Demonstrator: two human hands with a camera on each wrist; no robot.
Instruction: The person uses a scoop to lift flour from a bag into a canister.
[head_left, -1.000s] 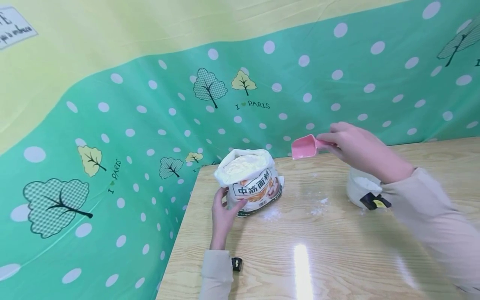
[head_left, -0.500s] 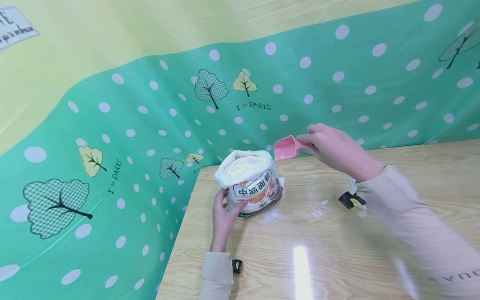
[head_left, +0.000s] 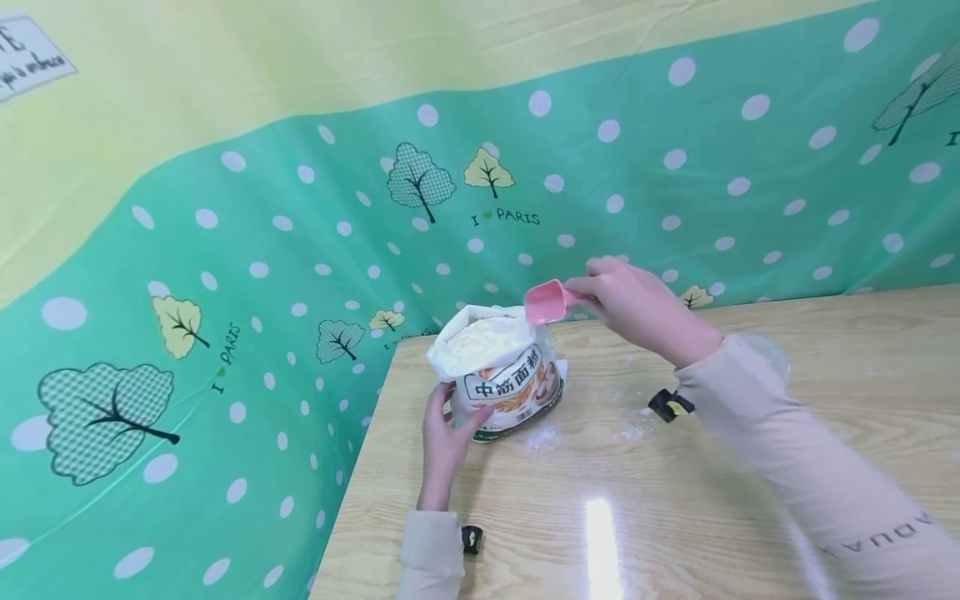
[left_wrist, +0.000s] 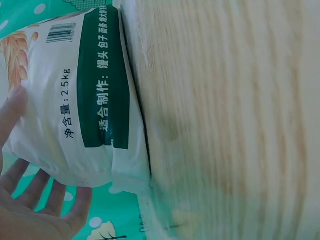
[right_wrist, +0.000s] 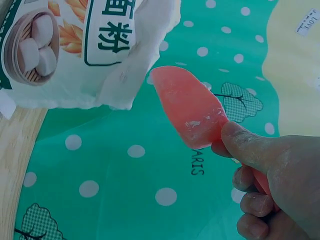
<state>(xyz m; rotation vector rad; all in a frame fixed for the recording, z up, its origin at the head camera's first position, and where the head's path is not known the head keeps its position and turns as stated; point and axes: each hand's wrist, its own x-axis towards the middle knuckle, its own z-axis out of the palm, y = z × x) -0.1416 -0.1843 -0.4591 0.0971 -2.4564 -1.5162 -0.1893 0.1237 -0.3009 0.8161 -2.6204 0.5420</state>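
Observation:
An open white bag of flour (head_left: 510,379) stands on the wooden table, its top folded back and white flour (head_left: 483,342) showing inside. My left hand (head_left: 444,433) holds the bag's lower left side, thumb on the printed front and fingers round the side. In the left wrist view the thumb (left_wrist: 15,107) lies on the bag (left_wrist: 60,95). My right hand (head_left: 630,304) grips the handle of a pink scoop (head_left: 546,303), whose head overlaps the right rim of the bag's mouth in the head view. White powder dusts the scoop (right_wrist: 187,107) and the right thumb (right_wrist: 245,145).
Behind the right sleeve (head_left: 750,392) a clear container (head_left: 768,354) is mostly hidden. White powder (head_left: 543,437) is scattered on the table (head_left: 540,517) in front of the bag. A green and yellow patterned cloth (head_left: 337,250) hangs behind and at the left.
My right hand has moved left with the scoop, from above the clear container to the bag's right rim. The left hand and the bag have stayed in place.

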